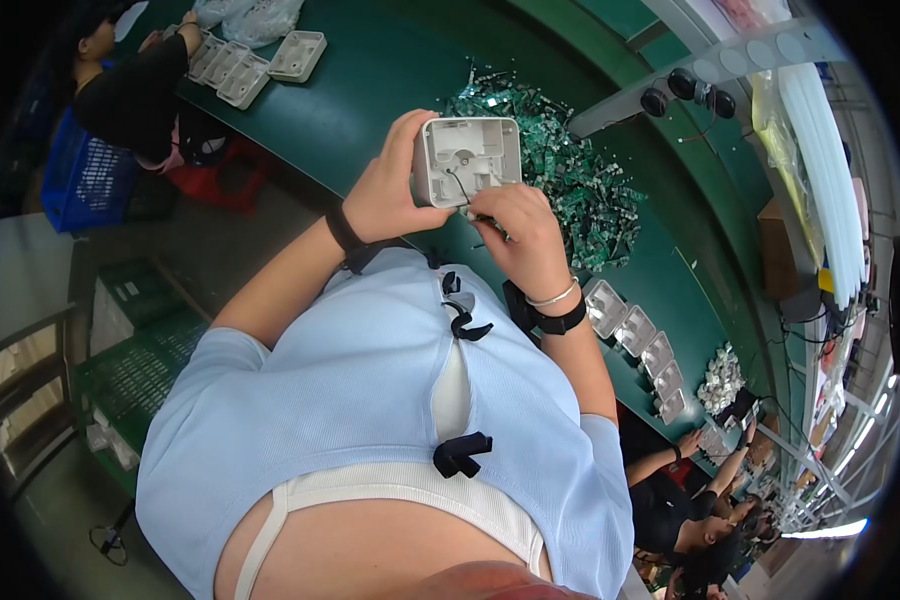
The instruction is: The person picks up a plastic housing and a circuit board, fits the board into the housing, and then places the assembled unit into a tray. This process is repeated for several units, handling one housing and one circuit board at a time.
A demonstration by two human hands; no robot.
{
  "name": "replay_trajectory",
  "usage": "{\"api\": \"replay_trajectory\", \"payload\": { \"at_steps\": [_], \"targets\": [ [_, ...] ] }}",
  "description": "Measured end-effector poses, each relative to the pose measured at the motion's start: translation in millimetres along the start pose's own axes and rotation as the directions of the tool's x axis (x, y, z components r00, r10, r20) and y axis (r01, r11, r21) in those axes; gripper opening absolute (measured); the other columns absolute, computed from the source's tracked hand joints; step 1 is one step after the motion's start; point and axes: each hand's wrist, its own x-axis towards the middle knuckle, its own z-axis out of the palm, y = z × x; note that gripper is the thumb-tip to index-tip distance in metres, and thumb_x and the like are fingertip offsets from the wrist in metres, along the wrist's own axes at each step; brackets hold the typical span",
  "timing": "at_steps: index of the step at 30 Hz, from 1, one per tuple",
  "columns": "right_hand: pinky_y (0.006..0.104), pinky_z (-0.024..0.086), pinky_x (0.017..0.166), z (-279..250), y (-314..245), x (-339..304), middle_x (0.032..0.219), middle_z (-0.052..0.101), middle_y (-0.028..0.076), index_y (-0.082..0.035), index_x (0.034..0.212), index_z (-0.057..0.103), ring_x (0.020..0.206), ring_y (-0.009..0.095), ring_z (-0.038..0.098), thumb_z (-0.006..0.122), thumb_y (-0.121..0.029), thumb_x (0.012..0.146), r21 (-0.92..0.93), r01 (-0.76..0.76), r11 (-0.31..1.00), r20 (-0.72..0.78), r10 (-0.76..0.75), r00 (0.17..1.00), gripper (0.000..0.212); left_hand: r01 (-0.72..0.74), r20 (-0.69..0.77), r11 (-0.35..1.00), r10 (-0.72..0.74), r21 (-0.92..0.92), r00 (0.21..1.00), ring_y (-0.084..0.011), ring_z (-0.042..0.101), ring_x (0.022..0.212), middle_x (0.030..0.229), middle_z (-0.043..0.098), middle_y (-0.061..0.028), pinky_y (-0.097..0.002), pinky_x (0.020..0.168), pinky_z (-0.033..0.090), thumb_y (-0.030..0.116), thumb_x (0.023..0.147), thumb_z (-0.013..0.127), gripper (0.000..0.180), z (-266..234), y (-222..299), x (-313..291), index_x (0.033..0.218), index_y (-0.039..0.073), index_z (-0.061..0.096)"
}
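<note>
Several people (125, 112) flank green table (355, 85); left grip (382, 192) clasps whitish box (475, 137), right grip (525, 232) pinches wire (459, 184).

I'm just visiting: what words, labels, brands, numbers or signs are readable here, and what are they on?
No text can be read anywhere in this view.
White box in the left hand: no lettering seen on the sides that show.
Heap of small green pieces: any marks are too small to read.
Clear plastic bags and brown carton: nothing readable.
</note>
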Motion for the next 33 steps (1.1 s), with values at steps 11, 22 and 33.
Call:
{"api": "replay_trajectory", "payload": {
  "at_steps": [11,22,33],
  "targets": [
    [0.0373,0.052,0.083,12.3,7.2,5.8,0.101,0.072,0.006,-0.004,0.091,0.071,0.092,0.027,0.066,0.08,-0.004,0.078,0.166,-0.038,0.985,-0.068,0.05,0.996,0.016,0.169,0.063,0.896,-0.157,-0.411,0.986,-0.0284,0.052,0.134,0.15,0.038,-0.0152,-0.0409,0.103,0.053,0.005,0.069,0.084,0.107,-0.9,-17.4,-3.5,0.155,0.005,0.021],
    [0.0377,0.052,0.081,44.0,5.7,38.8,0.094,0.07,0.006,-0.006,0.088,0.07,0.089,0.028,0.064,0.079,-0.009,0.081,0.166,0.007,0.986,-0.05,0.002,0.999,0.011,0.058,0.03,0.882,-0.05,-0.467,0.998,-0.0273,0.048,0.137,0.147,0.039,-0.0133,-0.0434,0.109,0.049,-0.001,0.069,0.083,0.107,-25.3,-55.7,-6.5,0.156,0.008,0.02],
    [0.0401,0.053,0.077,86.3,7.1,82.9,0.093,0.07,0.006,-0.007,0.088,0.07,0.089,0.029,0.065,0.08,-0.011,0.075,0.096,-0.117,0.989,-0.065,0.123,0.99,0.016,0.134,0.086,0.838,-0.104,-0.529,0.991,-0.0267,0.053,0.132,0.149,0.036,-0.0118,-0.0414,0.107,0.051,0.0,0.068,0.084,0.111,-60.3,-87.1,-1.1,0.157,0.01,0.018]
  ]
}}
